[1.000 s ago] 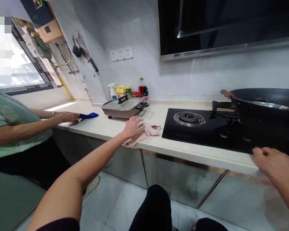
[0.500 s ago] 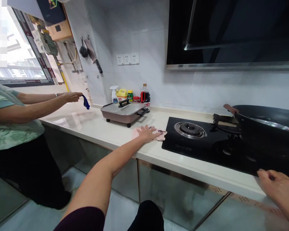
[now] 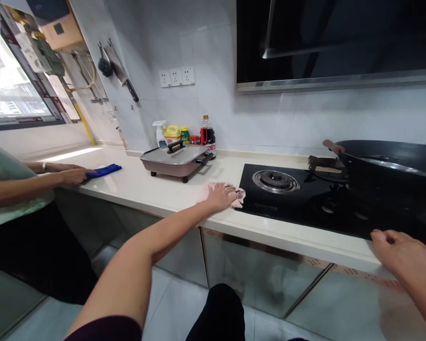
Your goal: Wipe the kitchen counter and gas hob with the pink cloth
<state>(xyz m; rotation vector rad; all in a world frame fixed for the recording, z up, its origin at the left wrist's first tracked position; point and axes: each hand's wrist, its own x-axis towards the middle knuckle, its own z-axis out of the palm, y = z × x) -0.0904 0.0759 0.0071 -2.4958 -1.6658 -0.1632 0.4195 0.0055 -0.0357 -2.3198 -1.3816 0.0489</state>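
My left hand (image 3: 220,197) presses down on a crumpled pink cloth (image 3: 240,198) on the white countertop, its fingers bent over the fabric. The cloth's right end touches the left edge of the black glass gas hob (image 3: 291,208). My right hand (image 3: 404,248) is loosely curled by the counter's front edge, below the hob, and I see nothing in it. At the left, another person's hands (image 3: 73,175) rest on a blue cloth (image 3: 104,170) lying on the counter.
A lidded electric pan (image 3: 175,163) stands left of the hob, with bottles and a dark sauce bottle (image 3: 208,137) behind it. A large black wok (image 3: 394,175) covers the hob's right side. A cleaver (image 3: 119,66) hangs on the wall, and a range hood (image 3: 333,42) overhangs.
The other person has lowered the blue cloth from the air onto the counter. My left hand has shifted slightly right relative to the counter with the pink cloth. My right hand stays near the edge.
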